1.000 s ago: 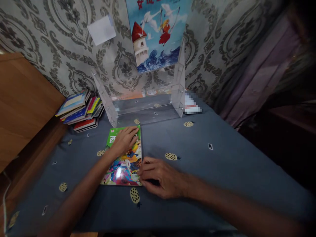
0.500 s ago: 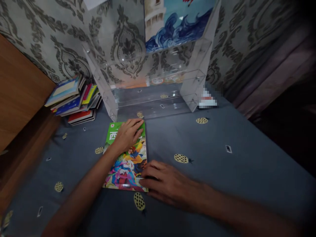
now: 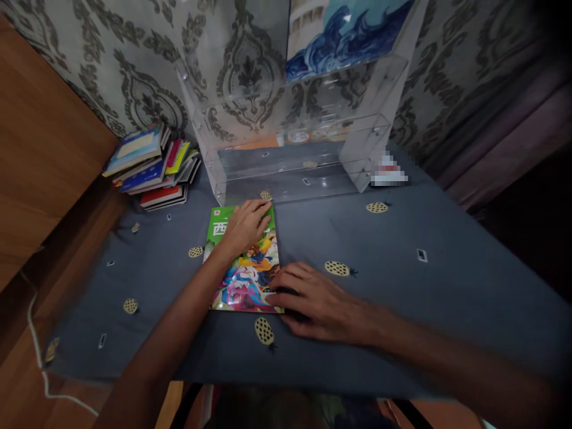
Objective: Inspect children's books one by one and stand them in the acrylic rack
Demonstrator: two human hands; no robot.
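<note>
A thin paperback book (image 3: 248, 292) with a green top and a colourful cartoon cover lies flat on the patterned cloth, its cover facing up. My left hand (image 3: 248, 226) rests palm down across its upper part, fingers stretched toward the top right corner and hiding part of the title. At the lower right edge is my right hand (image 3: 319, 301), fingers apart and slightly bent, the tips touching the cover's corner. Its thumb sits beside the book's edge. Just beyond the book stands a clear acrylic book rack (image 3: 286, 185).
A picture book (image 3: 348, 39) with blue waves stands in the rack's upper tier. Left of the rack is an uneven stack of books (image 3: 152, 167). A blurred-out item (image 3: 388, 173) sits at its right. Grey-blue cloth (image 3: 357, 363) covers the table. A white cable (image 3: 38, 351) runs along the left.
The view has shifted, so the table's near edge and the cable now show. Both hands stay on the book in much the same places.
</note>
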